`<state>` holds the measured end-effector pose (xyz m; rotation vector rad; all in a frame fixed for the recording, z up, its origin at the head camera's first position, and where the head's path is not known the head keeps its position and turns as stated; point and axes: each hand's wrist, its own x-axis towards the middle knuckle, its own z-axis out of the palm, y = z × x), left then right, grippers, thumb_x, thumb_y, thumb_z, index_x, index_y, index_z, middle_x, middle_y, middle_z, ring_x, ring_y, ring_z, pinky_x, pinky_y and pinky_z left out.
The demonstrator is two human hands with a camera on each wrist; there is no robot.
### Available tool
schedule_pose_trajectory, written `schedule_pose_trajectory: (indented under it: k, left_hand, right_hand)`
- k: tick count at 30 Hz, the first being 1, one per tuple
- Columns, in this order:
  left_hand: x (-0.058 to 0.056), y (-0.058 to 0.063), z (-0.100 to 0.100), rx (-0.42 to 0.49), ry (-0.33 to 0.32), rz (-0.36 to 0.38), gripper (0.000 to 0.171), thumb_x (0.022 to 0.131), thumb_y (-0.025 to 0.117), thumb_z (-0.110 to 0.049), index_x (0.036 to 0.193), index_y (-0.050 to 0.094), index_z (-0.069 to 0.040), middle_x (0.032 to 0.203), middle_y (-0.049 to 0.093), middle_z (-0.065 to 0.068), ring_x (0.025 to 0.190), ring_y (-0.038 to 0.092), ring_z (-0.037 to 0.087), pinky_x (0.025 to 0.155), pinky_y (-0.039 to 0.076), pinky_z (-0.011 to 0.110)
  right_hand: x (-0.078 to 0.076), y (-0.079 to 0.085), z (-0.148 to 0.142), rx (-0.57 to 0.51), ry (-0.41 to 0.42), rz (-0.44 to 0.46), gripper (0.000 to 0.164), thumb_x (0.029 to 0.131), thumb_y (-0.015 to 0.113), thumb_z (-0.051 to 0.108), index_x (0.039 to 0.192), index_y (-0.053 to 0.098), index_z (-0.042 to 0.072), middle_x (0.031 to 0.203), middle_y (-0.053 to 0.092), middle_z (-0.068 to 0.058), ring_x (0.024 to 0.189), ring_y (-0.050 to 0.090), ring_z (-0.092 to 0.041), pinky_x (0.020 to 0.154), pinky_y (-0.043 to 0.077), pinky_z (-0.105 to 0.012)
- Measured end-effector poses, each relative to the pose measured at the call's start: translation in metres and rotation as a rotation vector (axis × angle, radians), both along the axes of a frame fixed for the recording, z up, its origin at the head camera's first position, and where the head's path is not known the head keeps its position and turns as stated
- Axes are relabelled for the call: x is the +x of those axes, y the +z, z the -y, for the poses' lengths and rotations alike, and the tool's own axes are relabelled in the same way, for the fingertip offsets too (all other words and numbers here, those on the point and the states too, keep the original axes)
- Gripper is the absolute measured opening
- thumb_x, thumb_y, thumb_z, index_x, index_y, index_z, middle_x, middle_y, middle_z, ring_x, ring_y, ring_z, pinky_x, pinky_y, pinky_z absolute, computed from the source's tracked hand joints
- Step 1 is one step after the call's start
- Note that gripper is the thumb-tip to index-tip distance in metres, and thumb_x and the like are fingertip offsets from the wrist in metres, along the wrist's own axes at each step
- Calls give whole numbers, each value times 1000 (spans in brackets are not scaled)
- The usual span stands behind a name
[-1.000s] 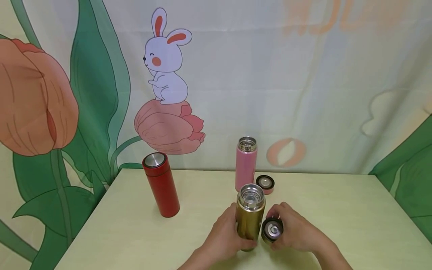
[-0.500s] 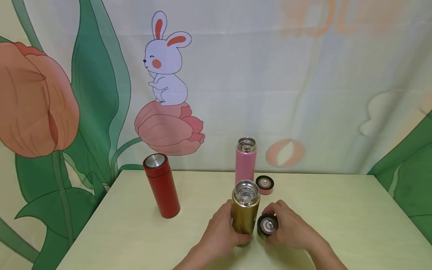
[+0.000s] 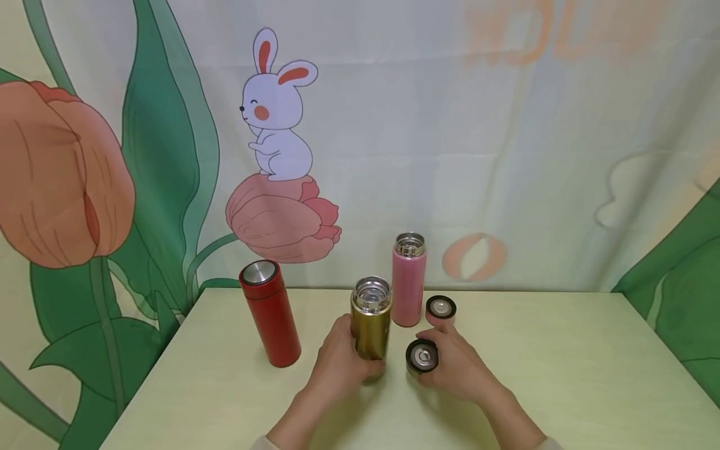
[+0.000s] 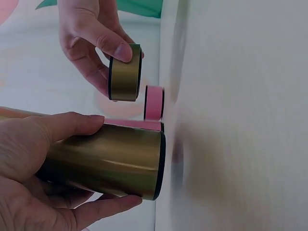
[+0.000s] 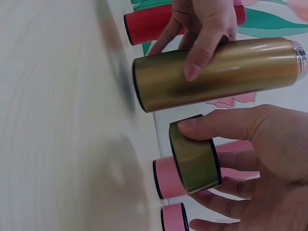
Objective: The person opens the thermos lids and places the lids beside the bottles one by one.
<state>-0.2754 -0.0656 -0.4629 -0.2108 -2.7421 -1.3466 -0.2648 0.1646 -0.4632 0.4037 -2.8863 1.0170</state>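
Observation:
My left hand (image 3: pixel 340 359) grips the lower body of a gold thermos bottle (image 3: pixel 372 331), held upright with its steel mouth uncovered. In the left wrist view the black-rimmed base of the bottle is close over the table. My right hand (image 3: pixel 458 369) holds the gold bottle lid (image 3: pixel 422 356) by its sides, inner face up, just right of the bottle. Thumb and fingers pinch this lid (image 5: pixel 195 159) in the right wrist view. Behind them stands an uncapped pink thermos bottle (image 3: pixel 409 287), its pink lid (image 3: pixel 441 307) lying inner side up beside it.
A red thermos bottle (image 3: pixel 272 325) with its lid on stands to the left of my left hand. The pale table (image 3: pixel 185 400) ends at a hanging cloth (image 3: pixel 551 187) printed with a rabbit and tulips.
Both hands have moved left and away from me, carrying the gold bottle and its lid. The gold bottle now stands left of the pink one instead of overlapping it.

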Motion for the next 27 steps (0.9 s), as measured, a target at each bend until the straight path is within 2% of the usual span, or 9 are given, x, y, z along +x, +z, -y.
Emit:
schedule_pose_trajectory:
  k: [3,7,11,13,18,22,27]
  left_hand:
    - [-6,1,5,5,27,-7,71,66,95,-15,123,53,-7,113,64,6,102,63,23,94,53,46]
    - [-13,4,11,5,63,-22,71,66,94,-14,123,51,-7,110,65,8,99,64,24,91,54,46]
    - [-19,5,16,-4,101,-44,75,68,94,-14,127,49,-6,112,66,11,100,65,27,91,55,48]
    - [-23,4,17,-4,122,-54,77,69,93,-15,129,47,-6,114,66,12,101,65,28,91,54,48]
    - [-33,0,20,1,173,-87,76,73,91,-15,133,46,-4,117,65,13,103,65,30,92,54,50]
    - [-40,-3,21,8,216,-105,79,76,89,-15,139,43,0,123,64,17,109,65,34,96,53,53]
    - [-47,-5,21,19,266,-133,82,79,86,-12,144,39,0,129,62,21,114,64,39,98,52,56]
  right_hand:
    - [-5,0,9,4,9,-22,69,63,94,12,126,68,4,143,58,-15,126,61,-37,103,49,-53]
    - [-13,-1,21,21,8,-64,71,63,95,12,129,68,6,122,62,-10,108,64,-28,94,52,-48]
    - [-23,-5,30,7,6,-106,70,67,92,12,132,67,6,131,62,-16,113,64,-31,96,53,-50]
    - [-27,-7,35,1,12,-135,64,70,91,13,129,68,3,132,63,-17,116,64,-33,97,53,-51]
    - [-39,-11,49,7,1,-211,53,74,90,15,120,68,0,120,65,-18,106,66,-33,93,55,-50]
    - [-47,-16,59,18,-23,-215,59,75,89,17,125,66,-4,121,64,-21,106,67,-36,94,55,-50]
    - [-57,-22,70,42,-42,-225,61,76,89,16,128,65,-4,122,64,-22,109,67,-37,96,55,-50]
